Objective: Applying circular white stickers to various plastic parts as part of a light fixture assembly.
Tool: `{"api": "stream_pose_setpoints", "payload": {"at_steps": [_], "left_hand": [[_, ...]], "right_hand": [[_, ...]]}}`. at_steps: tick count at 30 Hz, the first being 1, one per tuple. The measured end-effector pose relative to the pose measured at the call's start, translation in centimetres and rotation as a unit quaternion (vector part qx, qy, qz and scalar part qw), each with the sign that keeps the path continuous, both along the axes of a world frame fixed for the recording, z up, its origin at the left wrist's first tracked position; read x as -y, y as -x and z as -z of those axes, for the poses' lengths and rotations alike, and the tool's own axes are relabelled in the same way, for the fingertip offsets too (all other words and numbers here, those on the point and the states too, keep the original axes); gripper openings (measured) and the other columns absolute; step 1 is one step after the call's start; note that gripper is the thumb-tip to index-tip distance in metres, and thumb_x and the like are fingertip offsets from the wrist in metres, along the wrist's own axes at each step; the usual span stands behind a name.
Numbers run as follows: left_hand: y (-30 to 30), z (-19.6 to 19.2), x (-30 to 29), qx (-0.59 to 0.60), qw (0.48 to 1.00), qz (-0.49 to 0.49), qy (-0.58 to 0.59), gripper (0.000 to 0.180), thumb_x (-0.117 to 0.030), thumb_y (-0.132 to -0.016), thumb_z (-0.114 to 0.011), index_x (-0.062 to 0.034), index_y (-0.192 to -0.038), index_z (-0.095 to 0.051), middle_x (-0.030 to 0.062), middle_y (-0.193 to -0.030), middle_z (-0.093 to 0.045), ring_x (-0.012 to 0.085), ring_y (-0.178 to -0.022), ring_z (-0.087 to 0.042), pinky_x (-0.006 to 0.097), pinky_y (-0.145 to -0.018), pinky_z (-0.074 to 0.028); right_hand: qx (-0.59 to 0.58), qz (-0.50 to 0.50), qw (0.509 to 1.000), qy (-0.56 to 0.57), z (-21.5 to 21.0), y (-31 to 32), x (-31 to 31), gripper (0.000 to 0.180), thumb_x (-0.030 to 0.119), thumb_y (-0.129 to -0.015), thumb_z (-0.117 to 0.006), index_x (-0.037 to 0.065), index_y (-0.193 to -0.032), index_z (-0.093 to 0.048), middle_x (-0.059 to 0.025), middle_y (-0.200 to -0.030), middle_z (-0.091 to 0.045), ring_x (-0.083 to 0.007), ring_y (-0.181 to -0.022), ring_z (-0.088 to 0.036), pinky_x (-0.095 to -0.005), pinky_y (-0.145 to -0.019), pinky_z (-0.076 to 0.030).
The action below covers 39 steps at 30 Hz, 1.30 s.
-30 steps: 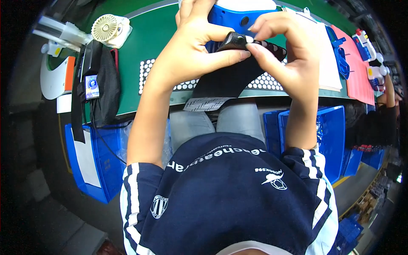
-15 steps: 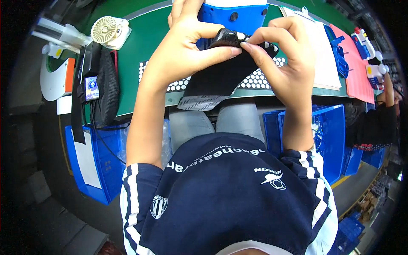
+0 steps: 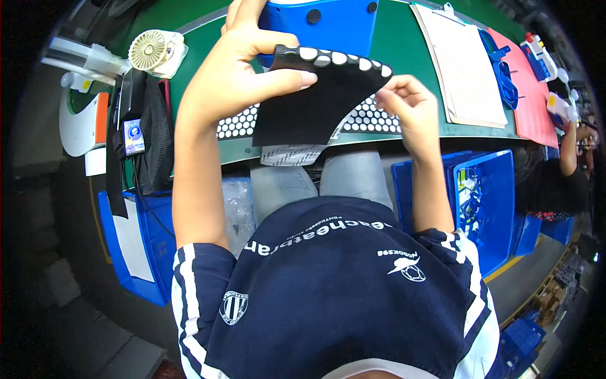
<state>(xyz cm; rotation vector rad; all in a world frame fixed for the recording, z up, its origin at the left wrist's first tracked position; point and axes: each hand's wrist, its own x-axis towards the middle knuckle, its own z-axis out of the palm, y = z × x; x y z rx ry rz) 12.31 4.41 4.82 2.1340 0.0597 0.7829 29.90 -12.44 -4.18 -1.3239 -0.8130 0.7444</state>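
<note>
A bendy black sheet (image 3: 293, 104) with a row of white round spots along its upper edge hangs in front of me. Its lower end curls to show a pale, printed backing. My left hand (image 3: 243, 72) is closed on it, thumb on the black face, other fingers partly hidden behind. Close to the sheet's right edge, my right hand (image 3: 410, 107) has its thumb and fingertips pinched together; whatever is between them is too small to make out. Just beyond the sheet stands a blue case (image 3: 341, 28) with round black feet on its near side, cut off by the top edge.
Under my hands a sheet of white dots (image 3: 372, 119) lies on the green table (image 3: 202, 151). At left are a small fan (image 3: 151, 50) and a black mesh bag (image 3: 154, 132); at right, papers (image 3: 464, 69) and blue glasses-like frames (image 3: 503, 79). Blue bins (image 3: 499, 208) flank my legs.
My right hand has come off the sheet's upper edge and moved down, its fingers pinched. My left hand has shifted left with the sheet, which now faces me more broadly. The blue case sits further left.
</note>
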Motion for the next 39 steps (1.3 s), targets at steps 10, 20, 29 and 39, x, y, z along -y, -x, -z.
{"api": "stream_pose_setpoints", "payload": {"at_steps": [10, 20, 29, 39], "left_hand": [[0.8, -0.7, -1.5, -0.076, 0.996, -0.040, 0.019, 0.032, -0.019, -0.053, -0.081, -0.0019, -0.076, -0.067, 0.0229, -0.141, -0.020, 0.0364, -0.130, -0.022, 0.044, -0.104, -0.018], [1.6, 0.7, -3.5, -0.064, 0.995, -0.037, -0.072, 0.019, -0.017, -0.057, -0.070, -0.0028, -0.067, -0.062, 0.0110, -0.140, -0.030, 0.0264, -0.117, -0.041, 0.037, -0.095, -0.030], [0.9, -0.6, -1.1, -0.065, 0.997, -0.038, 0.023, 0.028, -0.017, -0.052, -0.080, -0.0031, -0.071, -0.065, 0.0225, -0.142, -0.019, 0.0349, -0.130, -0.023, 0.043, -0.104, -0.017], [-2.8, 3.6, -4.4, 0.397, 0.795, 0.446, 0.104, 0.024, -0.015, -0.051, -0.079, -0.0058, -0.066, -0.063, 0.0220, -0.142, -0.019, 0.0323, -0.129, -0.025, 0.041, -0.104, -0.017]], "right_hand": [[-0.097, -0.030, 0.995, -0.017, 3.8, 1.4, -0.3, 0.009, 0.006, -0.082, -0.060, -0.002, -0.087, -0.058, -0.0094, -0.078, -0.063, -0.0098, -0.069, -0.058, -0.0194, -0.062, -0.043], [-0.098, -0.054, 0.992, -0.066, 4.3, 1.4, -1.3, 0.009, 0.008, -0.083, -0.061, 0.000, -0.088, -0.059, -0.0068, -0.078, -0.063, -0.0098, -0.071, -0.060, -0.0181, -0.061, -0.045], [-0.102, -0.046, 0.991, -0.077, 4.4, 1.5, -1.6, 0.010, 0.007, -0.083, -0.060, 0.000, -0.089, -0.058, -0.0066, -0.078, -0.063, -0.0095, -0.069, -0.059, -0.0178, -0.060, -0.044], [-0.112, -0.050, 0.989, -0.084, 4.5, 1.6, -1.9, 0.011, 0.008, -0.083, -0.061, 0.000, -0.090, -0.058, -0.0063, -0.077, -0.063, -0.0087, -0.069, -0.059, -0.0171, -0.060, -0.044]]}}
